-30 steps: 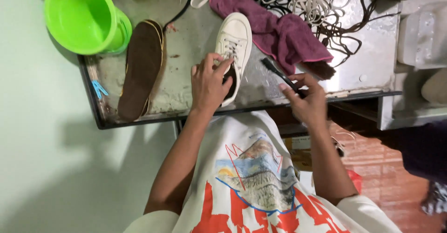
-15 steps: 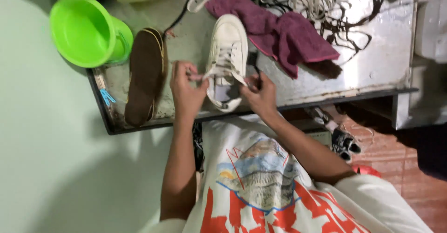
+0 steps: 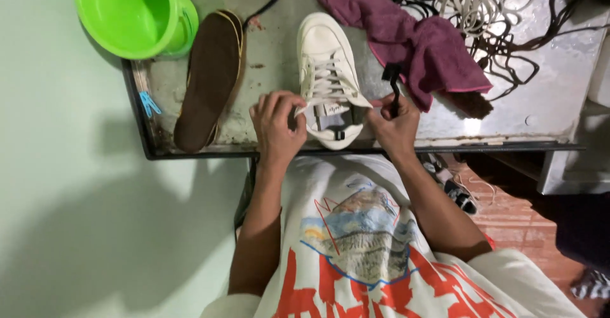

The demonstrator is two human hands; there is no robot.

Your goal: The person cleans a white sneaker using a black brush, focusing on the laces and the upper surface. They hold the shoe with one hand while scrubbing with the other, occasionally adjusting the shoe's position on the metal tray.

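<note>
A white lace-up sneaker (image 3: 327, 64) lies on a wet metal tray table (image 3: 267, 70), heel toward me. My left hand (image 3: 276, 127) pinches the left lace end at the shoe's opening. My right hand (image 3: 394, 124) pulls the right lace end and also holds a black brush (image 3: 392, 83), whose handle sticks up from the fist. The tongue and inside of the heel show between my hands.
A brown insole (image 3: 210, 80) lies left of the shoe, with a green plastic bucket (image 3: 130, 13) beyond it. A maroon cloth (image 3: 419, 38) and a tangle of white and dark laces (image 3: 489, 6) lie to the right. Shoes (image 3: 454, 188) sit on the red floor.
My right hand came in from the right with the brush and took hold of a lace. Both hands have since drawn the lace ends apart at the shoe's opening.
</note>
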